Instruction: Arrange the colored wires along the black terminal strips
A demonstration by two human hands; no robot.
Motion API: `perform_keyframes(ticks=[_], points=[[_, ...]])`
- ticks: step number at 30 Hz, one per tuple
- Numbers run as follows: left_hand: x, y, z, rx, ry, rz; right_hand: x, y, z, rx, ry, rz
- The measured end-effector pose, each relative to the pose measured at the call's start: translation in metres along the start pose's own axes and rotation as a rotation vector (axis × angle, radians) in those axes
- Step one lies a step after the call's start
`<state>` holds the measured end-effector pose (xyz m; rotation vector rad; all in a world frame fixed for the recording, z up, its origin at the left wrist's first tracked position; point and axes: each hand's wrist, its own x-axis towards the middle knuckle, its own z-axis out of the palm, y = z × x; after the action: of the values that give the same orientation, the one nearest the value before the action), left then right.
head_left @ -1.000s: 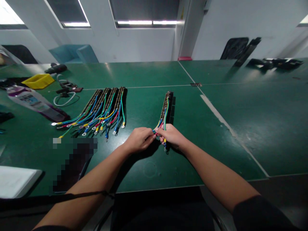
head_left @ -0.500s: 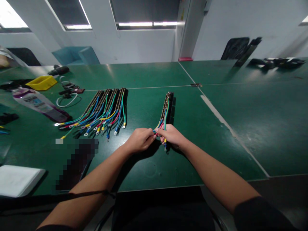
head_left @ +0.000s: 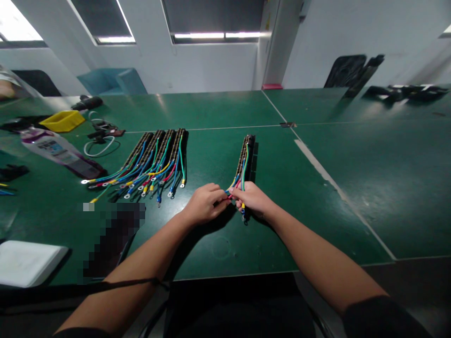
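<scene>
A long dark terminal strip [head_left: 243, 157] lies on the green table, pointing away from me. Coloured wires [head_left: 244, 176] in blue, red, yellow and green-yellow run from it toward my hands. My right hand [head_left: 254, 199] is closed around these wires near their ends; a ring lug [head_left: 243, 213] hangs below the fingers. From the left, my left hand [head_left: 207, 203] pinches some of the same wires between thumb and fingers, touching the right fingertips. The exact wire ends in the left fingers are hidden.
Several similar wired strips [head_left: 160, 152] lie side by side to the left. Farther left are a purple-capped bottle [head_left: 61, 152], a yellow tray [head_left: 62, 121] and a white cable [head_left: 100, 149]. A white box [head_left: 31, 263] and a pixelated dark object [head_left: 114, 244] lie near the front edge.
The left fingers have loosened and shifted slightly on the wires. My right hand stays in nearly the same place, and the strip has not visibly moved.
</scene>
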<state>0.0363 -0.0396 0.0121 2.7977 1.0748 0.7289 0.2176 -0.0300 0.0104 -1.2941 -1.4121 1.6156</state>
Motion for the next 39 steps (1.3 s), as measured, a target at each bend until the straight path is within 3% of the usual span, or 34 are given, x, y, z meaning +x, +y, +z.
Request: perform_keyframes(ticks=[7,17,24,39], points=[[0.0016,0.0047,-0.0016,-0.047,-0.052,-0.019,0.0011,0.0035,-0.0006,0.021,-0.013,-0.028],[-0.0011,0.0,0.0028,-0.107,-0.011,-0.111,-0.0004,0.004,-0.0009,0.008,0.008,-0.005],[0.0003,0.0033,-0.0015,-0.095,-0.049,-0.037,-0.0003,0.0023,-0.0002,-0.008,0.005,-0.032],[0.0022,0.0069,-0.0012,-0.113,-0.07,-0.057,-0.0009,0.0018,0.0003,0.041,-0.005,-0.021]])
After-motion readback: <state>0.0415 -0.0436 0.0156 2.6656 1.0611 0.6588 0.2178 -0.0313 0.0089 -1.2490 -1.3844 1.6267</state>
